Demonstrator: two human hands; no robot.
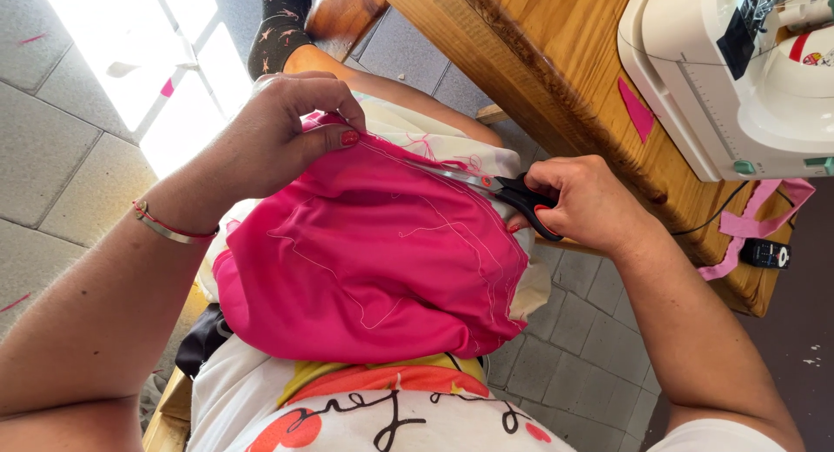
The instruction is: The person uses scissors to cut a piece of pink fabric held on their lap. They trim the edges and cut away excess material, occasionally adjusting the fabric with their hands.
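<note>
A bright pink piece of fabric (pixel 373 261) with white stitching lines lies across my lap. My left hand (pixel 282 131) pinches its upper edge between thumb and fingers and holds it taut. My right hand (pixel 586 200) grips black-handled scissors (pixel 512 194). Their blades point left along the fabric's top edge, towards my left hand. Cream fabric (pixel 434 139) shows behind the pink piece.
A wooden table (pixel 556 61) stands to the right with a white sewing machine (pixel 738 79) on it. A pink scrap (pixel 637 112) lies on the tabletop and a pink strip (pixel 751 226) hangs off its edge. Grey tiled floor (pixel 52 157) lies below, sunlit at the left.
</note>
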